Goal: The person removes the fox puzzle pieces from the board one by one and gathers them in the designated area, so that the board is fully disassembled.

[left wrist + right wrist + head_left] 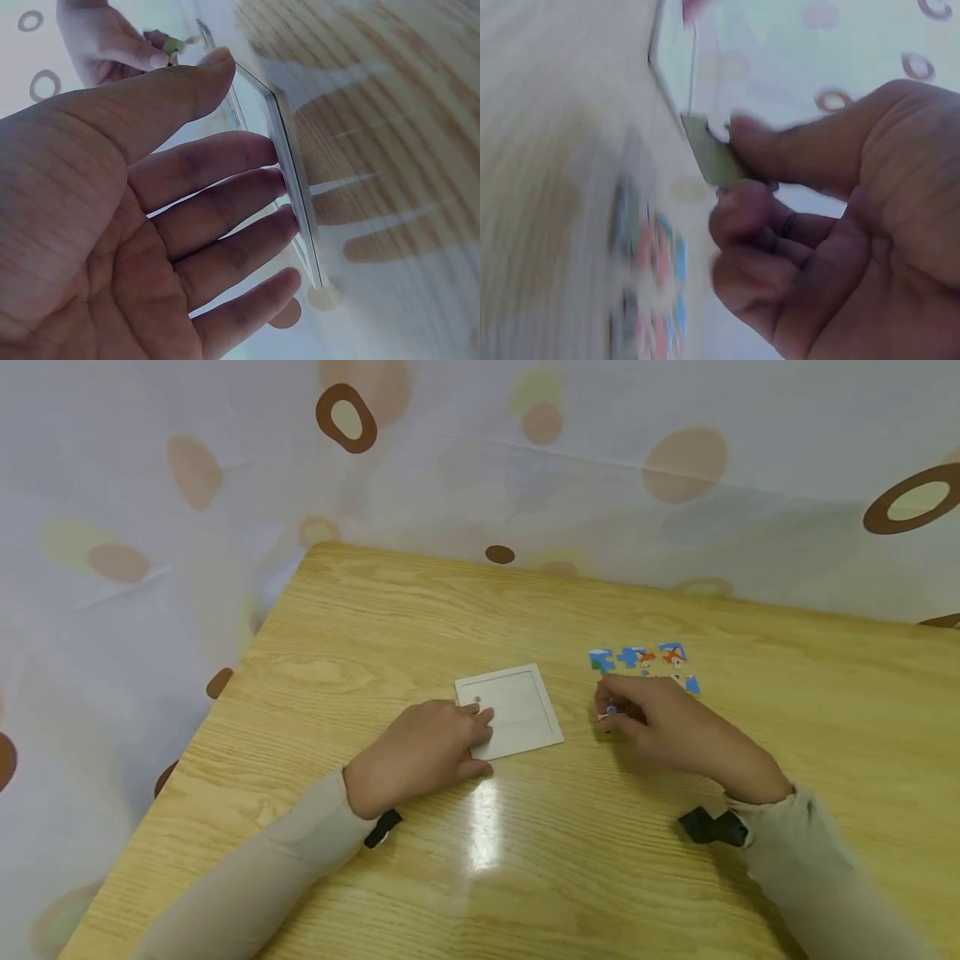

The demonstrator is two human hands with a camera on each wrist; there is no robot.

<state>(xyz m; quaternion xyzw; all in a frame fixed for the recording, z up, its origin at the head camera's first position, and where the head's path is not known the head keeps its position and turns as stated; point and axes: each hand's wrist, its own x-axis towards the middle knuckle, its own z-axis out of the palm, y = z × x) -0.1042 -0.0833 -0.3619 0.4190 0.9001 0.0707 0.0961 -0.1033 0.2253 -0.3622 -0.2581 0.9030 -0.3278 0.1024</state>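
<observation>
A square white puzzle board (521,714) with a thin raised border lies on the wooden table. My left hand (429,750) rests on its left side, fingertips touching the board near its edge; in the left wrist view those fingers are loosely extended. To the right of the board, my right hand (682,727) is raised a little above the table. Between thumb and fingers it pinches a jigsaw piece (711,154), whose visible face looks greenish in the right wrist view. Behind that hand lie several loose jigsaw pieces (632,657), blue with orange animal parts, some partly covered by the hand.
The wooden table (420,610) has its left edge running diagonally, with a patterned cloth (450,460) hanging behind and to the left. A bright reflection shows on the wood in front of the board. Black straps sit at both wrists.
</observation>
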